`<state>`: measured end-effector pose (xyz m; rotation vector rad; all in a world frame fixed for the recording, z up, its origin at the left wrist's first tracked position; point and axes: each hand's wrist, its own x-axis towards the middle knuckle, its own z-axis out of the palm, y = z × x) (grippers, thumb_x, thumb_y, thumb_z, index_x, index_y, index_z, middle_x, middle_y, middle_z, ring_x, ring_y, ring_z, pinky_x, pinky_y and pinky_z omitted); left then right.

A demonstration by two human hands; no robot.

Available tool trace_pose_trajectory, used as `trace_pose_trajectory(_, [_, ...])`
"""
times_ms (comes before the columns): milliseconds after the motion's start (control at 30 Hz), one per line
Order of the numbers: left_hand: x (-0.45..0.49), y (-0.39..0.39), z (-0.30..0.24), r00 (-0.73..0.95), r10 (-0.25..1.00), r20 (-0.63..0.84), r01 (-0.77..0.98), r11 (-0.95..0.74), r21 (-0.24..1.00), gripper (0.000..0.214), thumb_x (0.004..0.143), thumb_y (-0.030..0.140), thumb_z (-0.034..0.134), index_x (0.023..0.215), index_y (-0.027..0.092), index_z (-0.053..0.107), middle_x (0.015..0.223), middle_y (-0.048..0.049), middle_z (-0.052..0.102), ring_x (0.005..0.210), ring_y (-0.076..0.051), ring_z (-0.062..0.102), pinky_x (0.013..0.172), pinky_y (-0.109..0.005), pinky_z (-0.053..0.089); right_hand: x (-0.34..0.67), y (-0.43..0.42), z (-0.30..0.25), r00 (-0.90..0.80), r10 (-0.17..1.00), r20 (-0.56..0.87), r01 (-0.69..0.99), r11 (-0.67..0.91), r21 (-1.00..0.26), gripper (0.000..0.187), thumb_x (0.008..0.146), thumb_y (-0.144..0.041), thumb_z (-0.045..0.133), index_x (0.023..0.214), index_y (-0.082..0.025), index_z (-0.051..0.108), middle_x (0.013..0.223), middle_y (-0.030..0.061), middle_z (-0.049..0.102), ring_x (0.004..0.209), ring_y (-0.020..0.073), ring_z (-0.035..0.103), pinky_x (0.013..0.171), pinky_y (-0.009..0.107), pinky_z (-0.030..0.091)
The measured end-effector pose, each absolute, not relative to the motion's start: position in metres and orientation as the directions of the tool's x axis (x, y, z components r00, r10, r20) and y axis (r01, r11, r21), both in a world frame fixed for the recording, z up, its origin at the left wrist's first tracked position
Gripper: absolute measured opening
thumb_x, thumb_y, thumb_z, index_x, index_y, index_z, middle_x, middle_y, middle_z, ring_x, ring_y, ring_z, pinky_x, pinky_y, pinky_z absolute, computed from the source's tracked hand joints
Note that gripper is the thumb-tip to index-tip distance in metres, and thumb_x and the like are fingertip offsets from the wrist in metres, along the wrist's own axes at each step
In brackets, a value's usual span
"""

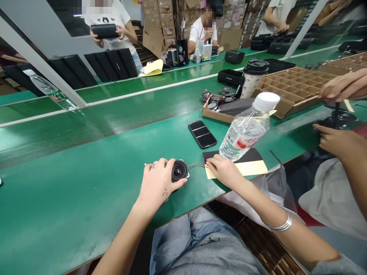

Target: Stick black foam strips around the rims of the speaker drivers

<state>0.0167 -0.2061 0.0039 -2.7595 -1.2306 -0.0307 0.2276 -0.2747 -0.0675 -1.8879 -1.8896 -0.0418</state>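
My left hand (157,181) is closed around a small round black speaker driver (178,171) on the green table, thumb at its near edge and fingers over its far side. A thin red wire (196,164) runs from the driver to the right. Its far end meets the pinched fingertips of my right hand (226,172), which hide the very tip. Under and beside that hand lie a black sheet (254,154) and a pale yellow paper strip (250,168). A clear water bottle (243,131) with a white cap stands just behind my right hand.
A phone (202,134) lies beyond my hands. Behind the bottle are a cardboard box (218,115) of speaker drivers, a patterned cup (252,78) and a divided cardboard tray (298,82). At right, a co-worker's hands (341,143) handle parts; other people work across the bench.
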Motion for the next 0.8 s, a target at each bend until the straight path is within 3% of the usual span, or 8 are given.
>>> trace_pose_trajectory(133, [0.015, -0.208, 0.003, 0.658, 0.748, 0.085, 0.753, -0.654, -0.067, 0.046, 0.077, 0.055, 0.051, 0.108, 0.021, 0.053, 0.096, -0.0068, 0.058, 0.087, -0.026, 0.054, 0.082, -0.041, 0.035, 0.236, -0.281, -0.066, -0.040, 0.943, 0.331, 0.933, 0.154, -0.326, 0.023, 0.089, -0.016, 0.039, 0.098, -0.015, 0.060, 0.083, 0.0060, 0.058, 0.075, 0.0154, 0.059, 0.070, 0.026, 0.049])
trace_pose_trajectory(367, [0.009, -0.198, 0.004, 0.620, 0.775, 0.121, 0.784, -0.618, -0.056, 0.047, 0.075, 0.056, 0.053, 0.106, 0.021, 0.055, 0.094, -0.0069, 0.060, 0.088, -0.026, 0.055, 0.084, -0.042, 0.035, 0.245, -0.288, -0.066, -0.140, 0.949, 0.284, 0.920, 0.231, -0.316, 0.025, 0.089, -0.013, 0.035, 0.100, -0.016, 0.057, 0.086, 0.0063, 0.054, 0.072, 0.0152, 0.057, 0.063, 0.027, 0.049])
trace_pose_trajectory(600, [0.001, -0.195, -0.005, 0.568, 0.800, 0.190, 0.820, -0.571, -0.045, 0.046, 0.077, 0.054, 0.051, 0.108, 0.020, 0.053, 0.099, -0.0080, 0.059, 0.091, -0.025, 0.056, 0.089, -0.043, 0.033, 0.244, -0.303, -0.061, -0.106, 0.948, 0.301, 0.916, 0.210, -0.341, 0.013, 0.087, -0.023, 0.043, 0.090, -0.017, 0.054, 0.088, 0.0067, 0.055, 0.075, 0.0169, 0.056, 0.063, 0.029, 0.048])
trace_pose_trajectory(800, [0.002, -0.197, -0.009, 0.554, 0.806, 0.210, 0.826, -0.563, -0.020, 0.049, 0.077, 0.052, 0.051, 0.114, 0.020, 0.049, 0.103, -0.0075, 0.057, 0.094, -0.024, 0.055, 0.092, -0.044, 0.032, 0.246, -0.341, -0.056, 0.032, 0.951, 0.308, 0.905, 0.103, -0.414, 0.007, 0.082, -0.021, 0.047, 0.088, -0.018, 0.048, 0.093, 0.0062, 0.052, 0.078, 0.0162, 0.054, 0.064, 0.028, 0.047])
